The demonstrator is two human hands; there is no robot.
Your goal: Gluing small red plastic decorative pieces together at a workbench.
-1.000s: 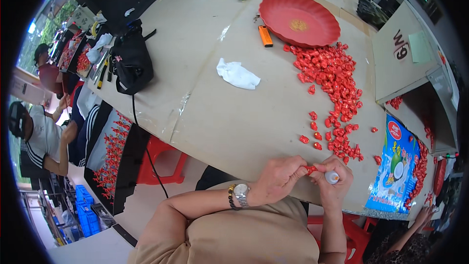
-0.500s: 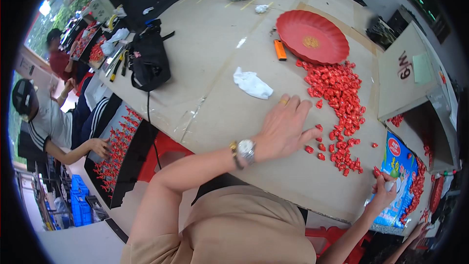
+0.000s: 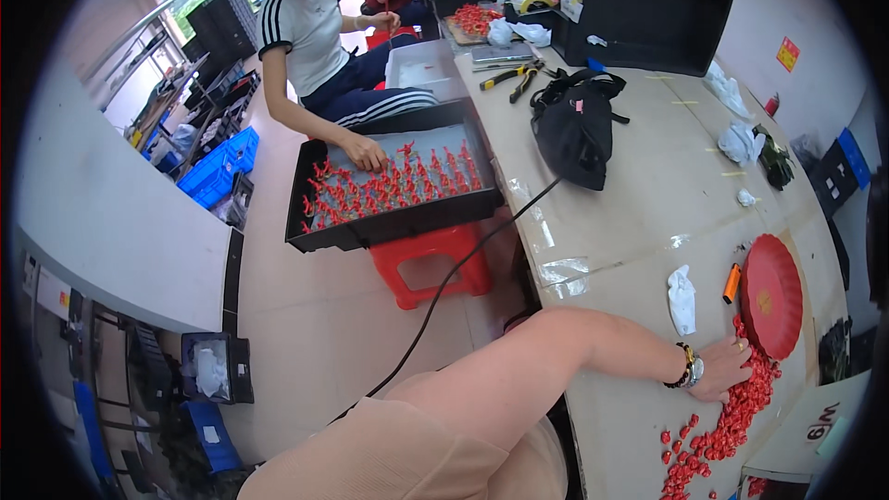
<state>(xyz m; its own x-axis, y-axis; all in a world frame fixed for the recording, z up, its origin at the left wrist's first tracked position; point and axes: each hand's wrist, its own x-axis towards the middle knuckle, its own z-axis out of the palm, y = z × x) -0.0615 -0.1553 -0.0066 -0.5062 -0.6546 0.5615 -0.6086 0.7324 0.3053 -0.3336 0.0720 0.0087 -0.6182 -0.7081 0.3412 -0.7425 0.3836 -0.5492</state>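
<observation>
Left hand (image 3: 722,370) on plate end of loose red pieces (image 3: 745,412), which lie heaped on table (image 3: 620,296); cannot tell if fingers are apart or pinching one; right hand out of view; much seems left, finished amount unclear; red plate (image 3: 784,268) and box (image 3: 787,440) crowd right side; open room leftward, past white tissue (image 3: 682,301)

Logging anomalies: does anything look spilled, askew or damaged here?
Possibly a spill: small glossy red pieces lie loose on the beige tabletop, heaped beside the red scalloped dish instead of inside it. The left hand is at the heap, so this may be deliberate. No damage is evident.
</observation>
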